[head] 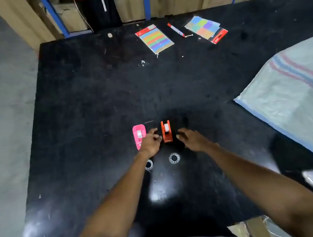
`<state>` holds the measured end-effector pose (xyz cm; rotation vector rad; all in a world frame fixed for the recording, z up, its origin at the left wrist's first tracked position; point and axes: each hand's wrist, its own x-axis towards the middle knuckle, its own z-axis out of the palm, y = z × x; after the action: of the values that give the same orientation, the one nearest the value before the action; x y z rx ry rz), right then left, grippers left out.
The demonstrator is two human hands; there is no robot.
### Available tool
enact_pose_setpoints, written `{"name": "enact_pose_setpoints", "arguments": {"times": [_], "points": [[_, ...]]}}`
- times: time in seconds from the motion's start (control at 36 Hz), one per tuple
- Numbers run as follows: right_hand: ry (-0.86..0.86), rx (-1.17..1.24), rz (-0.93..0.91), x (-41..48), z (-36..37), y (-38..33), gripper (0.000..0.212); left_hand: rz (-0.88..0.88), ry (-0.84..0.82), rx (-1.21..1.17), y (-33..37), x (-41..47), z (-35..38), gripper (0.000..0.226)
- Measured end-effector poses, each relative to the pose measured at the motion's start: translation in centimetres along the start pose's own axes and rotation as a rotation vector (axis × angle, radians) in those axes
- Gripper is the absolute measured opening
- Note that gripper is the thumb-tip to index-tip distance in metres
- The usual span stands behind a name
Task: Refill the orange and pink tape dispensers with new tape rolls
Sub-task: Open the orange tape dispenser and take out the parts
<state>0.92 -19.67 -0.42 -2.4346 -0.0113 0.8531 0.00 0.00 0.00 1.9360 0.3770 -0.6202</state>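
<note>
An orange tape dispenser (pixel 166 131) stands upright on the black table (pixel 91 98), with a white roll in its top. A pink tape dispenser (pixel 139 135) lies just to its left, also with a white roll in it. My left hand (pixel 151 142) sits between the two dispensers, fingers apart and close to the orange one's left side. My right hand (pixel 192 138) hovers just right of the orange dispenser, fingers spread and holding nothing. Nearer to me lie two clear tape rolls: one (pixel 174 158) in full view, the other (pixel 149 164) partly hidden under my left wrist.
At the far side of the table lie two packs of coloured sheets (pixel 154 38) (pixel 206 29) and a red-capped marker (pixel 176 30). A woven sack (pixel 293 91) covers the table's right side. Cardboard boxes and blue racking stand behind.
</note>
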Motion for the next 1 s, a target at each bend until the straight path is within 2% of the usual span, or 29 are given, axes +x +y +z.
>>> {"name": "enact_pose_setpoints", "arguments": {"times": [0.11,0.25,0.39,0.58,0.72,0.86,1.0], "points": [[0.027,0.056,-0.003,1.2,-0.1,-0.4,0.054,-0.028,0.025,-0.005,1.2,0.9,0.4,0.053],[0.057,0.124,0.002,4.2,1.3,-0.2,0.066,-0.074,0.054,-0.023,2.1,2.3,1.1,0.045],[0.062,0.121,-0.02,4.8,0.9,-2.9,0.048,-0.067,0.06,-0.017,1.6,4.1,1.6,0.028],[0.146,0.24,-0.052,4.7,0.5,-4.0,0.034,-0.065,0.055,-0.155,1.8,4.1,1.2,0.03],[0.156,0.336,-0.06,3.3,0.0,-4.2,0.034,-0.013,0.042,-0.272,1.9,3.4,0.7,0.029],[0.19,0.368,-0.139,2.2,-0.4,-4.2,0.043,0.035,-0.006,-0.423,2.6,2.3,0.9,0.038],[0.139,0.348,-0.161,1.5,-0.7,-4.1,0.04,0.037,-0.034,-0.497,2.7,1.1,0.8,0.034]]}}
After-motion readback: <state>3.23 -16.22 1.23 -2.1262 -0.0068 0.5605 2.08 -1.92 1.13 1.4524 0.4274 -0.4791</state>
